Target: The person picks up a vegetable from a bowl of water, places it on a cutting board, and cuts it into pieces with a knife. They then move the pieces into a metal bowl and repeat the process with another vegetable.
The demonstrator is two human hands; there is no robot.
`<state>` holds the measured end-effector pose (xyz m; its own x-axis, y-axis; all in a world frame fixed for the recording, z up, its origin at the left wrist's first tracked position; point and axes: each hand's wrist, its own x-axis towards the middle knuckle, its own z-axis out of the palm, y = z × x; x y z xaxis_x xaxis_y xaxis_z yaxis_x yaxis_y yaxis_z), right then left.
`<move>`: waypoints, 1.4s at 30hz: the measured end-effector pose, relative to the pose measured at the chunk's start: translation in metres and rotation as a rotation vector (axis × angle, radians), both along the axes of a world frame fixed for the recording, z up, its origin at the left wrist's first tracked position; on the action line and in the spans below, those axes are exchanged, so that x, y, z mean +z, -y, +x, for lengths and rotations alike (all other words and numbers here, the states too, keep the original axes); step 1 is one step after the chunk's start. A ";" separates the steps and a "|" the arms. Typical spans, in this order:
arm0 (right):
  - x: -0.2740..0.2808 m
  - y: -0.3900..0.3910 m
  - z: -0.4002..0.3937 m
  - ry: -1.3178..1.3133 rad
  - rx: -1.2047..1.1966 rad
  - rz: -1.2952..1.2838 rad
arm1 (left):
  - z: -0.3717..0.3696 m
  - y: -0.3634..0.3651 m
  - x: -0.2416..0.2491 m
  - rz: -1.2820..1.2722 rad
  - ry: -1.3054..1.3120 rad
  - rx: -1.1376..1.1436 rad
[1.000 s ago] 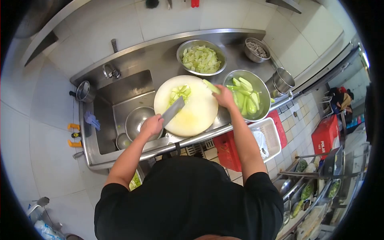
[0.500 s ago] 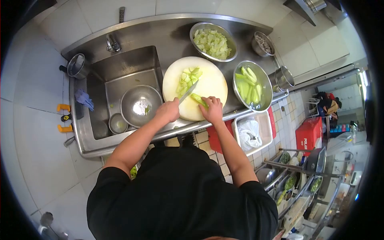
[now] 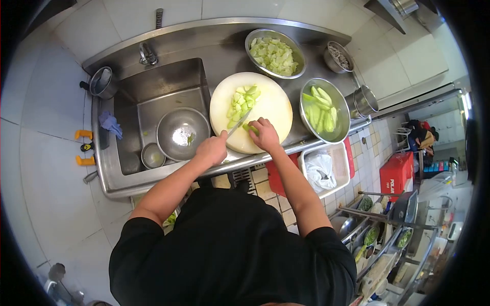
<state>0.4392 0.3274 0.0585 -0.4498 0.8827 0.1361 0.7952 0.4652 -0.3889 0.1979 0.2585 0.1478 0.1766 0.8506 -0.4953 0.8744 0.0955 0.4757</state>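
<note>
My left hand (image 3: pixel 212 150) is closed round the handle of a knife (image 3: pixel 239 124), its blade slanting up across the round white cutting board (image 3: pixel 278 104). Beside the blade, the curled fingers of my right hand (image 3: pixel 265 136) press on a pale-green vegetable piece (image 3: pixel 250 127), mostly hidden by them; it may be cucumber. Chopped pieces (image 3: pixel 242 102) of the same green lie heaped on the board just beyond the blade. At the right, a metal bowl (image 3: pixel 343 104) holds long green vegetable lengths (image 3: pixel 321 108).
A bowl of pale-green slices (image 3: pixel 275 55) stands behind the board, with a smaller metal bowl (image 3: pixel 338 57) at the back right. The sink (image 3: pixel 158 97) on the left holds a large metal bowl (image 3: pixel 176 127). A white basket (image 3: pixel 339 168) with a plastic bag sits below the counter's front edge.
My right hand has drawn in closer to the blade, its fingers more curled, and less of the vegetable piece shows. The whole view has shifted slightly.
</note>
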 end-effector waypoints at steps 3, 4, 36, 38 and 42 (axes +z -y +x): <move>-0.004 -0.005 0.001 -0.006 0.037 0.032 | 0.005 0.003 0.007 0.006 -0.026 0.039; -0.007 -0.005 0.000 -0.009 0.040 0.022 | 0.008 0.004 0.010 0.015 -0.037 0.052; -0.024 -0.002 0.007 -0.056 0.057 0.163 | 0.055 0.021 0.014 0.030 -0.158 0.120; -0.025 -0.001 0.009 -0.076 0.052 0.162 | 0.058 0.022 0.014 0.020 -0.159 0.109; -0.023 -0.001 0.013 -0.096 0.094 0.110 | 0.055 0.017 0.004 0.019 -0.186 0.069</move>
<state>0.4520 0.3279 0.0355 -0.5102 0.8145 0.2762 0.7078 0.5801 -0.4032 0.2534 0.2412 0.1517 0.0246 0.8670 -0.4978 0.9391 0.1506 0.3088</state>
